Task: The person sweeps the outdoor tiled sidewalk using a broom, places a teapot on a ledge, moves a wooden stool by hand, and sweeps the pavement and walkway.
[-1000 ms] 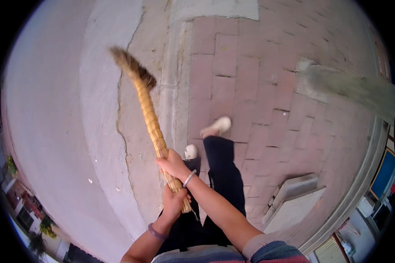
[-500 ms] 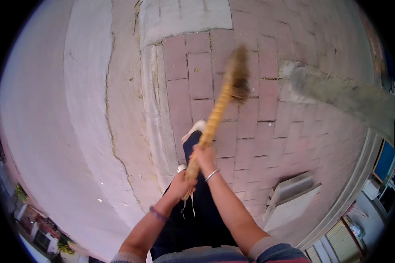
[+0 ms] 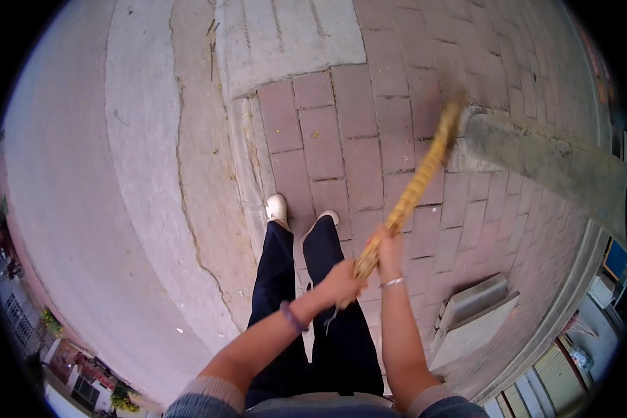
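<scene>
Broom (image 3: 418, 184) slants over the paving (image 3: 362, 164) towards one o'clock, blurred head (image 3: 451, 118) near the post (image 3: 547, 143), left hand (image 3: 340, 281) clamped round the handle's (image 3: 368, 260) tail and right hand (image 3: 389, 252) clamped higher, each grip probably spaced so one braces while the other steers.

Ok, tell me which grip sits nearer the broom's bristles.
The right grip, with the silvery bangle, is nearer the bristles; the left grip, with the purple wristband, holds the broom farther from them.
</scene>
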Available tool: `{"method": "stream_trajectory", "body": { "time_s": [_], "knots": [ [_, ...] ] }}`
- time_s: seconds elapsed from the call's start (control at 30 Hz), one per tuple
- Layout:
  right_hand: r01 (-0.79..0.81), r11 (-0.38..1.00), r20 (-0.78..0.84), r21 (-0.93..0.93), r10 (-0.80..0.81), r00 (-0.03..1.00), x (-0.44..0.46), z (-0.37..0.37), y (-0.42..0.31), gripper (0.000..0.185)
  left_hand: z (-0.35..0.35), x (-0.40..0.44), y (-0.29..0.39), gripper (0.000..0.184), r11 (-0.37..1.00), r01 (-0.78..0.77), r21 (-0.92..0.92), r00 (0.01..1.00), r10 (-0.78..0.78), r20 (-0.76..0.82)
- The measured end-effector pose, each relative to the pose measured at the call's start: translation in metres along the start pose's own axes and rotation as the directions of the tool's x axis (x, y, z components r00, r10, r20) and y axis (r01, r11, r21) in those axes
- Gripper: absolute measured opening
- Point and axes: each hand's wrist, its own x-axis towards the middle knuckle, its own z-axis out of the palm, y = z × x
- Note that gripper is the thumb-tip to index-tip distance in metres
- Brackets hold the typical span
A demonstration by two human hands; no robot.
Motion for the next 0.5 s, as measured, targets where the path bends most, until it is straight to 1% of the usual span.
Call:
{"method": "stream_trajectory", "body": {
  "time_s": [0.07,0.1,0.13,0.17,0.2,0.23,0.27,0.33,0.43,0.47,0.5],
  "knots": [
    [0.021,0.995,-0.111,0.099,-0.01,0.994,0.04,0.01,-0.007,0.018,-0.034,0.024,0.016,0.023,0.992,0.019,-0.126,1.0,-0.018,0.013],
    [0.028,0.999,-0.064,-0.019,-0.03,0.998,0.056,0.027,0.002,0.018,-0.041,0.028,0.017,0.021,0.978,0.039,-0.203,0.999,-0.035,0.023],
    [0.035,0.99,-0.009,-0.136,-0.036,0.999,0.059,0.052,0.017,0.017,-0.058,0.012,0.008,0.021,0.932,0.05,-0.359,0.998,-0.063,-0.025],
    [0.053,0.983,0.087,-0.173,-0.039,0.995,0.048,0.084,0.029,0.017,-0.077,-0.008,-0.007,0.017,0.935,-0.032,-0.354,0.991,-0.017,-0.134],
    [0.08,0.977,0.178,-0.196,-0.045,0.983,0.038,0.121,0.039,0.016,-0.089,-0.027,-0.02,0.018,0.931,0.016,-0.365,0.969,-0.105,-0.225],
    [0.231,0.908,0.288,-0.349,-0.131,0.949,0.029,0.148,0.048,0.016,-0.089,-0.049,-0.016,0.02,0.935,0.018,-0.355,0.911,-0.162,-0.38],
    [0.256,0.867,0.422,-0.427,-0.059,0.905,0.009,0.175,0.032,0.018,-0.092,-0.059,-0.028,0.023,0.909,-0.034,-0.415,0.878,-0.171,-0.446],
    [0.298,0.836,0.491,-0.461,-0.04,0.87,-0.011,0.206,0.023,0.02,-0.089,-0.077,-0.006,0.024,0.861,-0.181,-0.475,0.836,-0.119,-0.535],
    [0.336,0.855,0.571,-0.394,-0.058,0.819,-0.034,0.208,0.021,0.03,-0.079,-0.088,-0.025,0.023,0.865,-0.29,-0.41,0.805,-0.012,-0.594],
    [0.258,0.904,0.497,-0.341,-0.06,0.866,-0.048,0.197,0.016,0.029,-0.07,-0.097,-0.024,0.025,0.897,-0.253,-0.362,0.795,-0.021,-0.607],
    [0.186,0.942,0.418,-0.278,-0.056,0.907,-0.061,0.178,0.012,0.027,-0.065,-0.104,-0.029,0.027,0.946,-0.177,-0.27,0.841,0.003,-0.541]
  ]
}}
